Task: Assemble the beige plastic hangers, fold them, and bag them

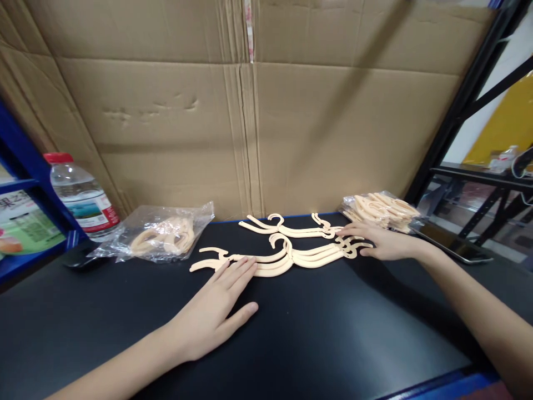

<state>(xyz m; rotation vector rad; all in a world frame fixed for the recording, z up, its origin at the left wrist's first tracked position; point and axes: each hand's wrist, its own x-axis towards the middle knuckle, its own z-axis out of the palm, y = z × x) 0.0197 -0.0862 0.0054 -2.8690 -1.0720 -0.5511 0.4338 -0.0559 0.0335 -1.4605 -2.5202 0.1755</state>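
Several beige folding clothes hangers [316, 256] lie bunched together on the black table [300, 344], hooks pointing away from me. Behind them is another beige hanger [297, 231], unfolded on the tabletop. My left hand [216, 311] is stretched out flat, its fingertips resting on the left arm of the bunched hangers and its thumb apart. At the right ends of the hangers is my right hand [385, 240], fingers extended and thumb spread, touching or just over the curved end pieces. I see nothing gripped in either hand.
On the left lies a clear plastic bag [166, 233] with beige hangers inside, beside a large red-capped water bottle [85, 194]. More bagged hangers [381, 208] are piled at the back right, near a dark flat device [458, 247]. A cardboard wall [166, 111] stands behind.
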